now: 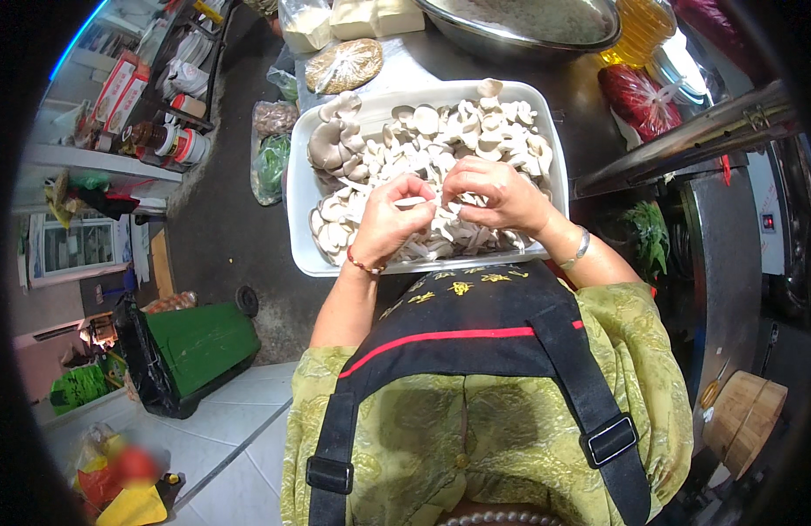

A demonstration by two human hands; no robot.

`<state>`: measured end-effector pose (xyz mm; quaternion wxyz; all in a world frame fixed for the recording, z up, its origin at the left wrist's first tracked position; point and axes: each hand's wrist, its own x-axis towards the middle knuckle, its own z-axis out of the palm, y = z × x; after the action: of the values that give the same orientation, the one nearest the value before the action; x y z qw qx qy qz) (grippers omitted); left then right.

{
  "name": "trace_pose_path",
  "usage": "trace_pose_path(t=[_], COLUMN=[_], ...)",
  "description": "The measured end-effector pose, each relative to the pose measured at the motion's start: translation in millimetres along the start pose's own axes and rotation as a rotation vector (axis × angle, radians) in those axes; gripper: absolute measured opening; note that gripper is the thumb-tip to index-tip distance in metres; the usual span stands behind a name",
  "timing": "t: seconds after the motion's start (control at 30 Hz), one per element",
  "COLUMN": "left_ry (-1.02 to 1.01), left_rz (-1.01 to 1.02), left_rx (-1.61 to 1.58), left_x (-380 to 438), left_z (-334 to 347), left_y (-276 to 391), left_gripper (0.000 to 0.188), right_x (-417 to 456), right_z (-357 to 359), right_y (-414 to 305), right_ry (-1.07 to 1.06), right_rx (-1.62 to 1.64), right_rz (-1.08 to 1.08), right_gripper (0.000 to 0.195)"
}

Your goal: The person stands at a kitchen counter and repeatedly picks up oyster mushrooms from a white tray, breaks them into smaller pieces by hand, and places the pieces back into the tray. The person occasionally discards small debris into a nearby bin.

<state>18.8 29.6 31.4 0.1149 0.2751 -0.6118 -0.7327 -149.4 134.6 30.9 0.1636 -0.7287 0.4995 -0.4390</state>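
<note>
A white rectangular plastic tub (299,217) filled with oyster mushrooms (405,158) stands before me. Over its front half, my left hand (393,220) pinches a pale piece of oyster mushroom (413,202) between thumb and fingers. Just to the right, my right hand (494,191) has its fingertips closed on mushroom too, almost meeting the left fingertips. Whether both hands grip one piece is hidden by the fingers. A larger, greyer cluster of oyster mushrooms (333,144) lies at the tub's left end; smaller torn-looking pieces fill the middle and right.
Behind the tub are a steel bowl of white grains (530,23), tofu-like blocks (378,16) and a tied bag of brown food (345,66). A red bag (638,102) and a metal post (681,141) stand right. A green wheeled bin (201,348) is on the left floor.
</note>
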Motion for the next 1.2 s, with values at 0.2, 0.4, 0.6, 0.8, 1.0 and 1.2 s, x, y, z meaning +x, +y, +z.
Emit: trace_pose_path(t=[0.2,0.4,0.6,0.8,1.0,1.2], left_ry=[0.059,0.060,0.004,0.095,-0.019,-0.025], left_rz=[-0.051,-0.056,0.223,0.424,0.063,0.082], left_rx=[-0.189,-0.191,0.081,-0.098,-0.273,-0.389], left_x=[-6.9,-9.1,3.7,3.9,8.0,7.2], left_z=[-27.7,-24.5,-2.3,12.2,-12.9,-6.6], left_y=[-9.5,-2.3,-6.6,-2.1,-14.5,-14.7], left_gripper=[0.012,0.024,0.019,0.017,0.021,0.018], right_x=[-14.4,-9.9,8.1,7.7,7.8,9.9], right_z=[-17.4,-16.0,21.0,26.7,25.2,19.3], right_y=[7.9,6.2,7.3,11.8,15.0,18.4], right_ry=[0.422,-0.005,-0.013,0.094,0.064,0.090], right_rx=[0.712,-0.298,0.595,0.598,0.666,0.651], right_rz=[0.385,0.421,0.658,0.503,0.505,0.538], right_gripper=[0.015,0.025,0.019,0.026,0.018,0.018])
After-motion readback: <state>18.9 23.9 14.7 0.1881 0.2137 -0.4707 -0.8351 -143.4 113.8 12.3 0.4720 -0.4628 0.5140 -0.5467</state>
